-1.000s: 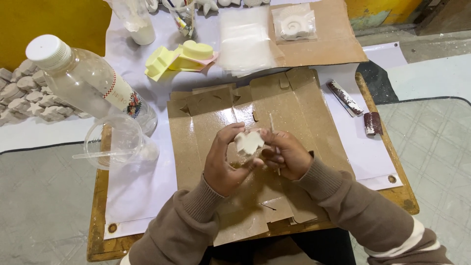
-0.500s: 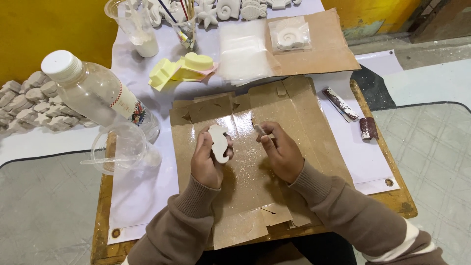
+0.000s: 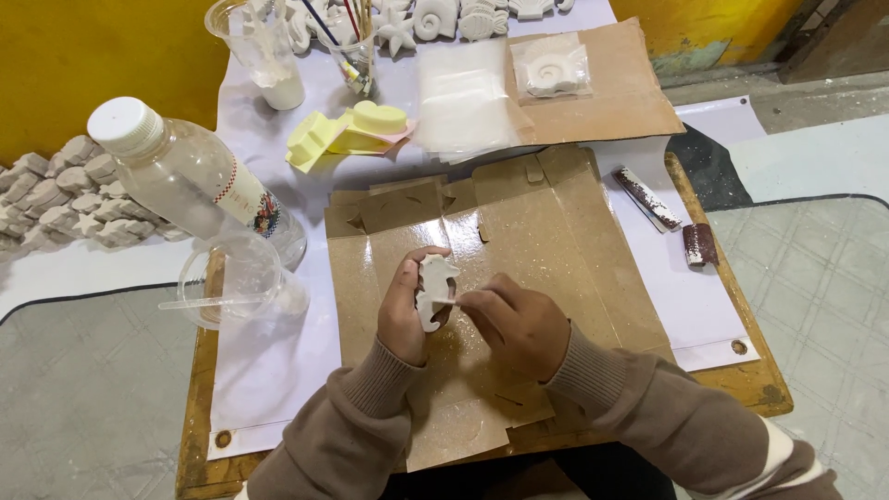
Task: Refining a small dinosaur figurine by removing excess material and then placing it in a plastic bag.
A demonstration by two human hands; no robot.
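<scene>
Over the flattened cardboard point(image 3: 556, 241) at the worktop's middle, the left hand point(image 3: 405, 315) pinches a white plaster figure point(image 3: 432, 289) while the right hand point(image 3: 515, 324) pinches a thin tool against it, so hard pressure could chip it.

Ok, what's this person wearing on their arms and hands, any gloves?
No gloves: the left hand and right hand are bare. Both arms wear brown knit sleeves with ribbed cuffs. The right sleeve has a cream stripe higher up. No rings or watch show.
</scene>
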